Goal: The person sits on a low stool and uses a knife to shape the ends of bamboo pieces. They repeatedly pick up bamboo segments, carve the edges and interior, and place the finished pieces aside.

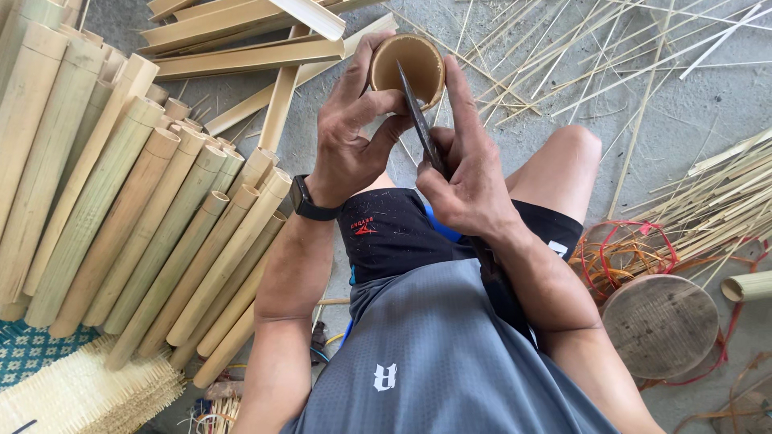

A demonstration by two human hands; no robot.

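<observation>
My left hand (351, 128) grips a short bamboo tube (408, 67) held upright, its hollow round end facing me. My right hand (465, 165) is closed around the handle of a dark knife (416, 112). The blade lies across the tube's open rim, its tip near the rim's left part. My right forefinger stretches up along the tube's right side. A black watch (309, 202) sits on my left wrist. Both hands are above my knees, over a grey concrete floor.
Many long bamboo tubes (121, 201) lie stacked at the left. Split bamboo slats (241, 48) lie beyond them. Thin bamboo strips (611, 48) scatter across the floor at top right. A round wooden block (659, 325) and red-orange cords (627, 249) sit at the right. A woven mat (72, 394) is at lower left.
</observation>
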